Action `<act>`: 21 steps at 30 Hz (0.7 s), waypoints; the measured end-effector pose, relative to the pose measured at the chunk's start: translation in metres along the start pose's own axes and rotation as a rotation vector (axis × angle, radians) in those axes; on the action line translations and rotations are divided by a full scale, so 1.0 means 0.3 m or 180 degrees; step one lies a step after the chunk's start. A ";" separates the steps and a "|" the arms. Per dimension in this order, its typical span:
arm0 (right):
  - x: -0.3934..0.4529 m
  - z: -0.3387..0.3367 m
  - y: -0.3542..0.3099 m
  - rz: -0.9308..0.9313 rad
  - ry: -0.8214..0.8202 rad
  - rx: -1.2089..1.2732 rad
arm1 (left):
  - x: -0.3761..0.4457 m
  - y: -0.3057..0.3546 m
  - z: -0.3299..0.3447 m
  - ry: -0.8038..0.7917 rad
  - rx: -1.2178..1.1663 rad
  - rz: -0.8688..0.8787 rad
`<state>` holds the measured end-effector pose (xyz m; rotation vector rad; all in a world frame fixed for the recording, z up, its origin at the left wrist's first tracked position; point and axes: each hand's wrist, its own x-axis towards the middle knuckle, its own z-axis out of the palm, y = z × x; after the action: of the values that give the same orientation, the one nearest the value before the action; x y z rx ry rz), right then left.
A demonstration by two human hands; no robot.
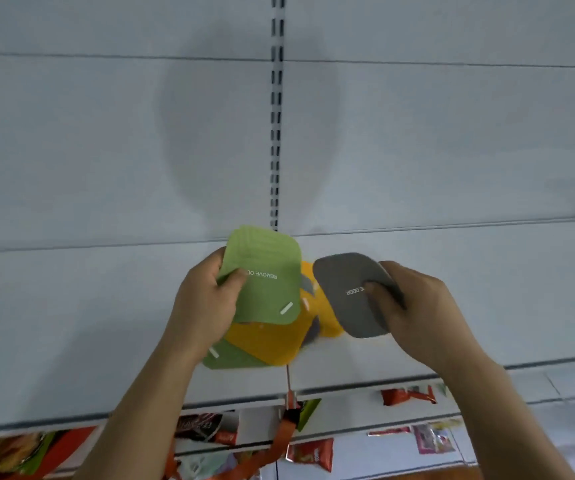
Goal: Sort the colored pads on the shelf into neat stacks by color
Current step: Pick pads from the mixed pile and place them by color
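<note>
Pads of three colours are in play at a white shelf (88,306). The person's left hand (206,306) holds a fanned bundle of green pads (265,271) raised above the shelf, thumb pressed across the printed face and the other fingers hidden behind, so the bundle is pinched between them. The right hand (414,303) holds a single grey pad (352,292) the same way, thumb on top near the lettering, fingers curled under its far edge. Between and below the two hands lies a mixed heap: yellow pads (272,344) on top, one more green pad (230,358) poking out at the near left, and slivers of grey (314,329) showing between the yellow ones. Snack packets (310,452) sit on the shelves below.

The step in hand looks like pulling each colour out of the heap. The green bundle is slightly splayed, so it would pay to square its edges before setting it down, or the stack will start crooked. The grey pad has no visible stack yet; it wants a bare patch of shelf well apart from the heap, laid flat with the print facing one way. Loose greys are wedged under yellow, so lifting the yellow off first should beat tugging them free.
</note>
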<state>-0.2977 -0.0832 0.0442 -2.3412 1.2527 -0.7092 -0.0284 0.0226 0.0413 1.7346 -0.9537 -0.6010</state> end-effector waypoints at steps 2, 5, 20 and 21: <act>-0.107 -0.068 -0.010 0.0341 0.0358 0.0145 | -0.002 0.033 0.052 -0.0193 -0.0076 0.0132; -0.266 -0.135 0.003 0.0953 0.0839 0.0336 | -0.030 0.065 0.159 -0.0473 -0.0265 0.0283; -0.782 -0.510 0.481 0.2034 0.2173 0.0812 | -0.344 0.359 1.008 -0.1870 -0.0282 0.0684; -0.801 -0.550 0.537 0.2038 0.2216 0.0790 | -0.370 0.388 1.079 -0.1903 -0.0281 0.0685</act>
<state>-0.6142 0.0191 0.0268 -1.3755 1.9191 -1.3864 -0.3751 -0.0792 0.0308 1.3659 -1.4785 -1.0294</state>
